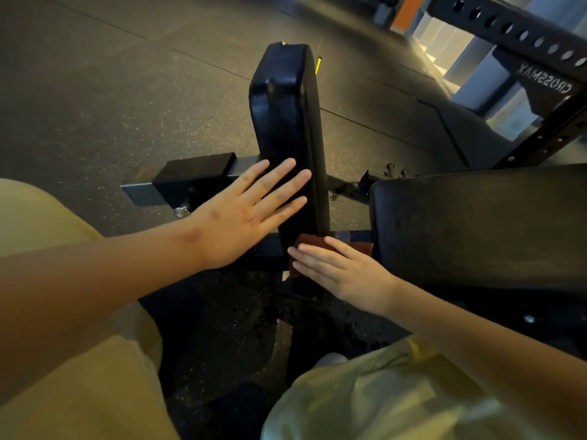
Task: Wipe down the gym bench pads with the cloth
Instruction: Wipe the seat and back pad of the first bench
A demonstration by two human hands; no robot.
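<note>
Pressing one cloth [310, 241] against the upright pad [286, 122] — right hand [344, 276], fingers straight; left hand [244, 217] flat on it; second pad [476, 223] beside.

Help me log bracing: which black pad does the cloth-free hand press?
The narrow upright pad in the middle: the left hand lies flat against it, not the wide pad at right.

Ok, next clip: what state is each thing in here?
narrow pad: raised steeply.
cloth: bunched, pressed against the narrow pad's lower end.
left hand: flat, fingers straight, on the pad's side.
right hand: fingers straight, pressing the cloth.
wide pad: level, no hand on it.
</note>
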